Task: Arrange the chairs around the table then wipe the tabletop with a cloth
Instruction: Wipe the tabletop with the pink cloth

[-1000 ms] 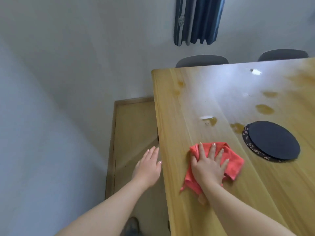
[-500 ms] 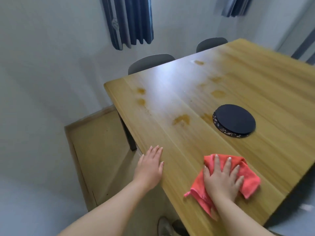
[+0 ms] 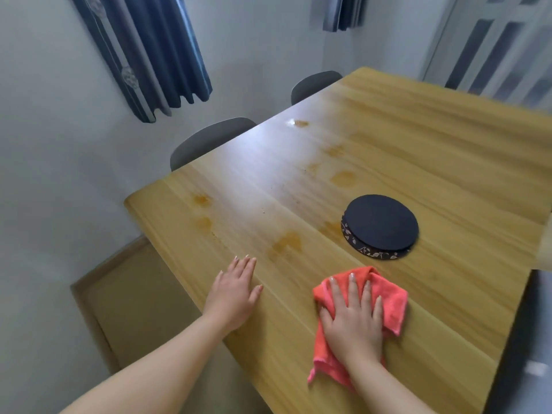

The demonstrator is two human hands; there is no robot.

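Cloth (image 3: 391, 297) under flat right hand (image 3: 354, 321) near tabletop (image 3: 418, 150) edge, left hand (image 3: 234, 294) fingers straight, resting flat.

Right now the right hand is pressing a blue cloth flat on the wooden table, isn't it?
Not quite. The cloth is coral red, not blue; the head view shows it. The rest holds: the right hand presses it flat on the wooden table.

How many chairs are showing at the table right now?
2. The near chair peeks over the table's far edge by the corner; the far chair sits farther along it. Others may be hidden.
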